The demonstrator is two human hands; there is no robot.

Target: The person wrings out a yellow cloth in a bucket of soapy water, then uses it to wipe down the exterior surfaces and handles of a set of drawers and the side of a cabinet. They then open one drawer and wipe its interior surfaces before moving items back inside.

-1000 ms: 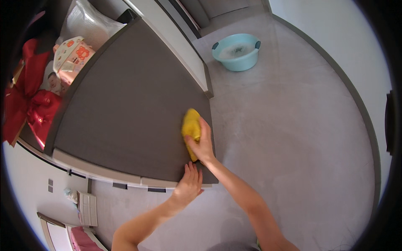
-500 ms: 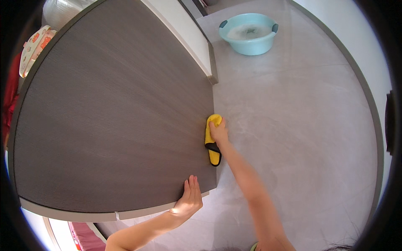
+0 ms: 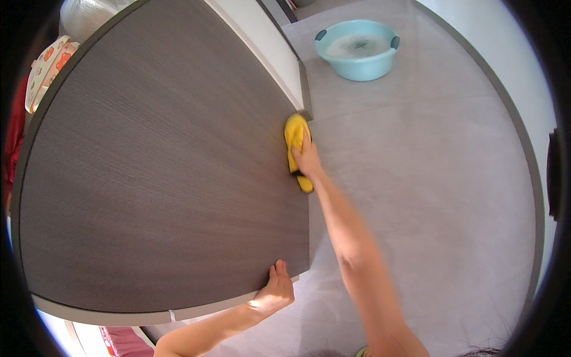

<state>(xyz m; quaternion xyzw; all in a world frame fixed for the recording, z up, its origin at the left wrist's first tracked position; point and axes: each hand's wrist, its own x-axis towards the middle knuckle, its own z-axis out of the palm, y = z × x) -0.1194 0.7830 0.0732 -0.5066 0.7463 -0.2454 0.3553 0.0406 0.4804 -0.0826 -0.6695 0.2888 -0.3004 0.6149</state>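
Right hand (image 3: 307,159) is closed on a yellow cloth (image 3: 295,132), which is pinched between thumb and fingers, the thumb laid over its near face. The cloth is held against the right edge of a dark panel (image 3: 160,172), near its upper right corner, where the panel is bordered by the floor (image 3: 434,190). Above the wrist's left side, a black band is seen across the cloth, and its lower end is left loose beneath the hand.

Left hand (image 3: 277,291) is rested at the lower right corner of the panel, its fingers kept together and laid on the dark face. Its thumb is hidden, so whether the edge is pinched cannot be told.

Well apart from both hands, a pale blue basin (image 3: 364,71) is set on the floor, fitted with dark grips and partly filled with whitish, foamy liquid (image 3: 351,46). Past the panel's upper left edge, a clear plastic bag (image 3: 89,19), a patterned box (image 3: 46,74) and something red (image 3: 13,152) are partly seen. At the lower left, pink fabric (image 3: 126,341) is shown.
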